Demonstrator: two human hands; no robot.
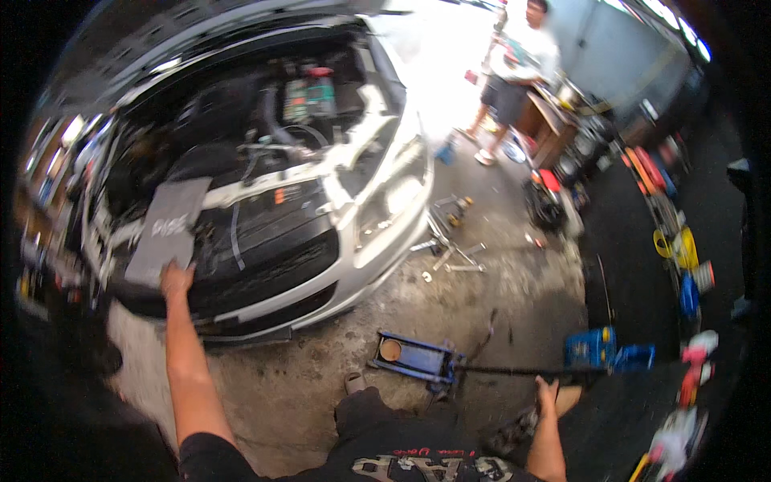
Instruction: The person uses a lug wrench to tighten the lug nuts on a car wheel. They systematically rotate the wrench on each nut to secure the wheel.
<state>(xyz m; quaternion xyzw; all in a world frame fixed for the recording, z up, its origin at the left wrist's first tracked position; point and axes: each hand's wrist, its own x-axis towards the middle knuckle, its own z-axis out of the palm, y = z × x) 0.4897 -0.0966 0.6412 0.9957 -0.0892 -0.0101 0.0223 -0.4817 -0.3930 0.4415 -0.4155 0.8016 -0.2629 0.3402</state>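
Note:
My left hand (175,278) reaches out to the front of a white car (371,241) with its hood raised. Its fingers lie spread on the lower corner of a grey flat sheet (165,229), which drapes over the car's front edge and has light lettering on it. Low on the right is my right hand (547,394), just beside the long dark handle (514,370) of a blue floor jack (414,357). Blur hides whether those fingers close on the handle or only come near it. The jack stands on the floor before the bumper.
Wrenches (462,259) and other loose tools lie on the concrete by the car's corner. A blue case (590,347) sits right of the jack. Another person (514,68) stands beyond, near a wooden cabinet (552,128). Coloured items line the right side.

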